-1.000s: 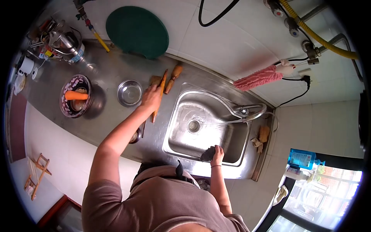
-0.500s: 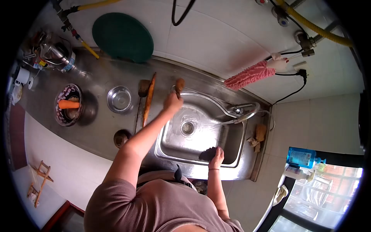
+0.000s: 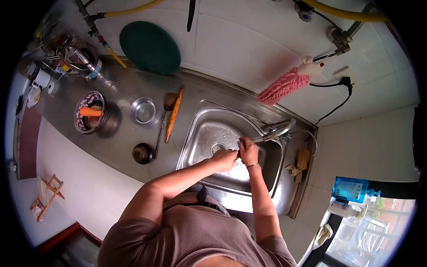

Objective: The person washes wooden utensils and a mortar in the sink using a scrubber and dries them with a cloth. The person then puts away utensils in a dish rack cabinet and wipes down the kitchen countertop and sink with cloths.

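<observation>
Both hands meet over the steel sink [image 3: 189,147], close to the faucet [image 3: 278,130]. My left hand [image 3: 224,160] is closed in a fist, and what it grips is mostly hidden. My right hand [image 3: 249,152] curls round a dark scouring pad [image 3: 241,144], of which only a small dark part shows between the fingers. The two hands touch or nearly touch. Below them the sink drain [image 3: 218,148] is partly covered.
Left of the sink lie an orange-brown rolling pin [image 3: 174,115] and a dark long-handled tool [image 3: 169,101]. Farther left stand a metal bowl [image 3: 143,111], a small dark round pot [image 3: 142,153] and a patterned bowl [image 3: 78,113]. A pink fluffy cloth [image 3: 284,86] hangs behind the faucet.
My left hand has come from the sink's far left corner, where it held a brown oblong thing, to the middle. My right hand has moved up from the near edge with the dark pad.
</observation>
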The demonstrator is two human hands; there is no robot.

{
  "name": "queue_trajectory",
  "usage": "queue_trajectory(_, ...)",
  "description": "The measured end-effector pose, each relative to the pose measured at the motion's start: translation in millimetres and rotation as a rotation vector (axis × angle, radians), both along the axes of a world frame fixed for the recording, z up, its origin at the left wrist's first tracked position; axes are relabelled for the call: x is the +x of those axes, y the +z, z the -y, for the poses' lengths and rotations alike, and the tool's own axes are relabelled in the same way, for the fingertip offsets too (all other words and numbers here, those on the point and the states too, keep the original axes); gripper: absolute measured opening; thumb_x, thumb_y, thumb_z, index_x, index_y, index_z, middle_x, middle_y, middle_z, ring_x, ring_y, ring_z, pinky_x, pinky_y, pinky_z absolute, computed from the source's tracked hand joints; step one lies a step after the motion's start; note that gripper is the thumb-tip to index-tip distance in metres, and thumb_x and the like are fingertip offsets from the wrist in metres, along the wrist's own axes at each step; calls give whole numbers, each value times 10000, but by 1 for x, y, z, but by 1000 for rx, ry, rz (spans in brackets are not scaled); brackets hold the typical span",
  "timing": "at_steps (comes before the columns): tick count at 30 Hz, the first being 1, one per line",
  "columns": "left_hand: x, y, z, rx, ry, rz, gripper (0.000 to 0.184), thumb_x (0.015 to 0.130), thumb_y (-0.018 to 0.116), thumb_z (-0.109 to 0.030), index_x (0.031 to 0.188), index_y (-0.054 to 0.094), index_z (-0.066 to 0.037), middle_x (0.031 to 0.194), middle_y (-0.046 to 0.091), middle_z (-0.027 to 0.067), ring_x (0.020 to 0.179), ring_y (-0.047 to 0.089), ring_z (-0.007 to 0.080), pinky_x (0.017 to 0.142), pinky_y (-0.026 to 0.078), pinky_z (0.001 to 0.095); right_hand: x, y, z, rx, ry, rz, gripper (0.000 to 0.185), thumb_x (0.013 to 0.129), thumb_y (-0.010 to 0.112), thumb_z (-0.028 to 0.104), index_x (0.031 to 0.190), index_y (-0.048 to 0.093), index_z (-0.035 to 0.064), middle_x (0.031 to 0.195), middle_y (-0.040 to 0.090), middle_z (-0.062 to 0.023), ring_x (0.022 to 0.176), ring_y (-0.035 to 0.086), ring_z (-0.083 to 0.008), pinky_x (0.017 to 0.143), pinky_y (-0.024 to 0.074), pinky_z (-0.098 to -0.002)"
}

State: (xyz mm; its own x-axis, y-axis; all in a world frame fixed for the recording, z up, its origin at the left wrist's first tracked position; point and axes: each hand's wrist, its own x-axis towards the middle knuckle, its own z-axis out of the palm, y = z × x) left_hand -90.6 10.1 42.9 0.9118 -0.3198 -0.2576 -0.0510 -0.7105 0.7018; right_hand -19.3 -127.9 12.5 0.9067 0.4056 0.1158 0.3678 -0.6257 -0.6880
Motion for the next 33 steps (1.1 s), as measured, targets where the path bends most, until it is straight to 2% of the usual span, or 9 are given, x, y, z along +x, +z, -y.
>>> queue_trajectory(4, -5, 3, 8, 277, -235, 195, 223, 790, 511, -111, 979, 554, -1, 904, 600, 160, 784, 629, 305, 665, 499, 409, 30, -21, 21, -283, 141, -129, 201, 775, 626, 216, 896, 610, 56, 773, 639, -156, 724, 625, -319, 638, 485, -386)
queue_trajectory(6, -6, 12, 6, 315, -236, 179, 236, 793, 515, -112, 1010, 558, -32, 920, 589, 135, 779, 630, 280, 655, 499, 391, 51, -37, 42, -110, 229, -634, 181, 787, 618, 196, 837, 630, 22, 707, 624, -59, 651, 593, -153, 596, 465, -295)
queue_trajectory(9, -9, 16, -5, -14, -159, 149, 317, 779, 598, -132, 1085, 553, -61, 959, 595, 122, 888, 609, 248, 733, 485, 374, 59, -29, 59, -60, 230, -917, 231, 799, 630, 203, 864, 621, -19, 735, 619, -63, 679, 595, -169, 631, 480, -302)
queue_trajectory(16, -13, -10, 13, -1321, 418, -599, 263, 891, 547, -192, 1095, 511, -29, 780, 523, 22, 598, 469, 59, 479, 369, 194, 39, -81, 59, 1737, -168, -1732, 273, 843, 544, 253, 974, 573, 15, 888, 614, -143, 807, 594, -290, 756, 498, -404)
queue_trajectory(20, -1, -31, 61, -991, 627, -240, 289, 903, 527, -178, 1149, 457, -46, 818, 523, 27, 606, 462, 80, 507, 387, 224, 6, -54, 25, 1736, -251, -1278, 502, 865, 434, 482, 1036, 556, 25, 954, 605, -134, 836, 592, -300, 759, 494, -414)
queue_trajectory(24, 8, -39, 69, -291, 708, 36, 389, 821, 561, -104, 1179, 429, -32, 1028, 538, 179, 934, 544, 318, 810, 443, 392, -8, -56, 15, 1514, -352, -1019, 343, 875, 537, 338, 1029, 551, 32, 925, 619, -87, 845, 602, -228, 760, 500, -373)
queue_trajectory(29, 9, -31, 78, 231, 516, 586, 456, 709, 574, -100, 1132, 450, 19, 1029, 520, 243, 928, 545, 306, 756, 444, 419, -16, -44, 30, 1279, -276, -1041, 244, 823, 625, 151, 1021, 527, 45, 926, 596, -57, 824, 587, -164, 723, 500, -303)
queue_trajectory(30, 15, -28, 76, 233, 515, 586, 456, 709, 574, -100, 1132, 450, 19, 1029, 520, 243, 928, 545, 306, 756, 444, 419, -14, -46, 34, 1280, -262, -1125, 283, 811, 632, 131, 1045, 500, 44, 936, 578, -56, 836, 578, -162, 724, 496, -295)
queue_trajectory(33, 35, -12, 60, -970, 549, -422, 351, 721, 635, -155, 1017, 536, 6, 877, 570, 88, 853, 555, 138, 707, 441, 303, -11, -25, 42, 1115, -161, -1067, 409, 764, 656, 84, 1130, 477, 46, 990, 581, -76, 891, 588, -188, 761, 505, -311)
